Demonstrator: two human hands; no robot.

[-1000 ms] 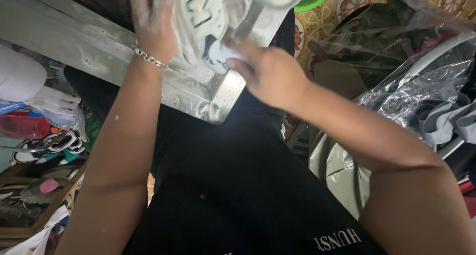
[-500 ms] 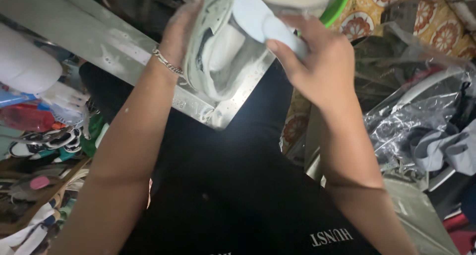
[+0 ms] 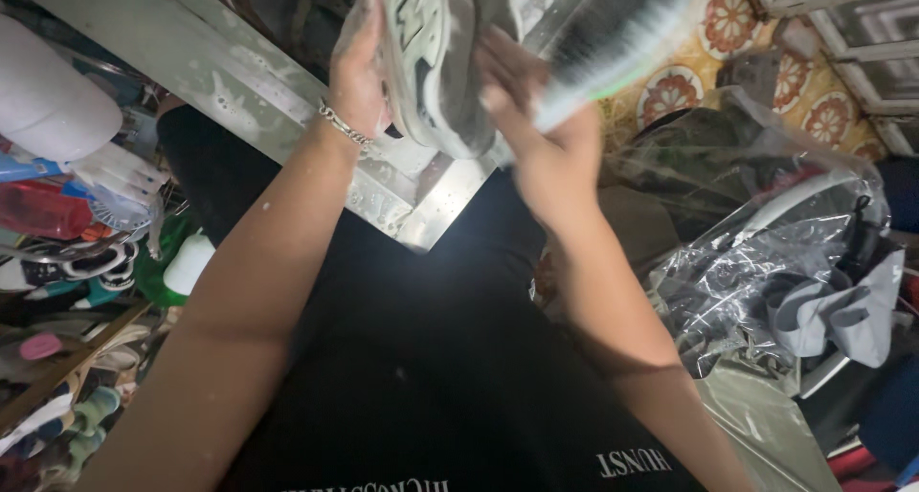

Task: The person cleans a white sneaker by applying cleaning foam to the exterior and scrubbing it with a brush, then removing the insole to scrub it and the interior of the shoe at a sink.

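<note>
A pale grey-green sneaker is tilted on its side over the corner of a wet metal sink. My left hand, with a chain bracelet on the wrist, grips the shoe from its left side. My right hand holds a white scrub brush with dark bristles against the right side of the shoe. The brush is blurred by motion.
Shoes and plastic bottles crowd the shelves at the left. Clear plastic bags with clothes lie at the right on a patterned tile floor. My black shirt fills the bottom of the view.
The sneaker has been turned from lying flat to standing on its side. My right hand with the brush has moved up and right along the shoe.
</note>
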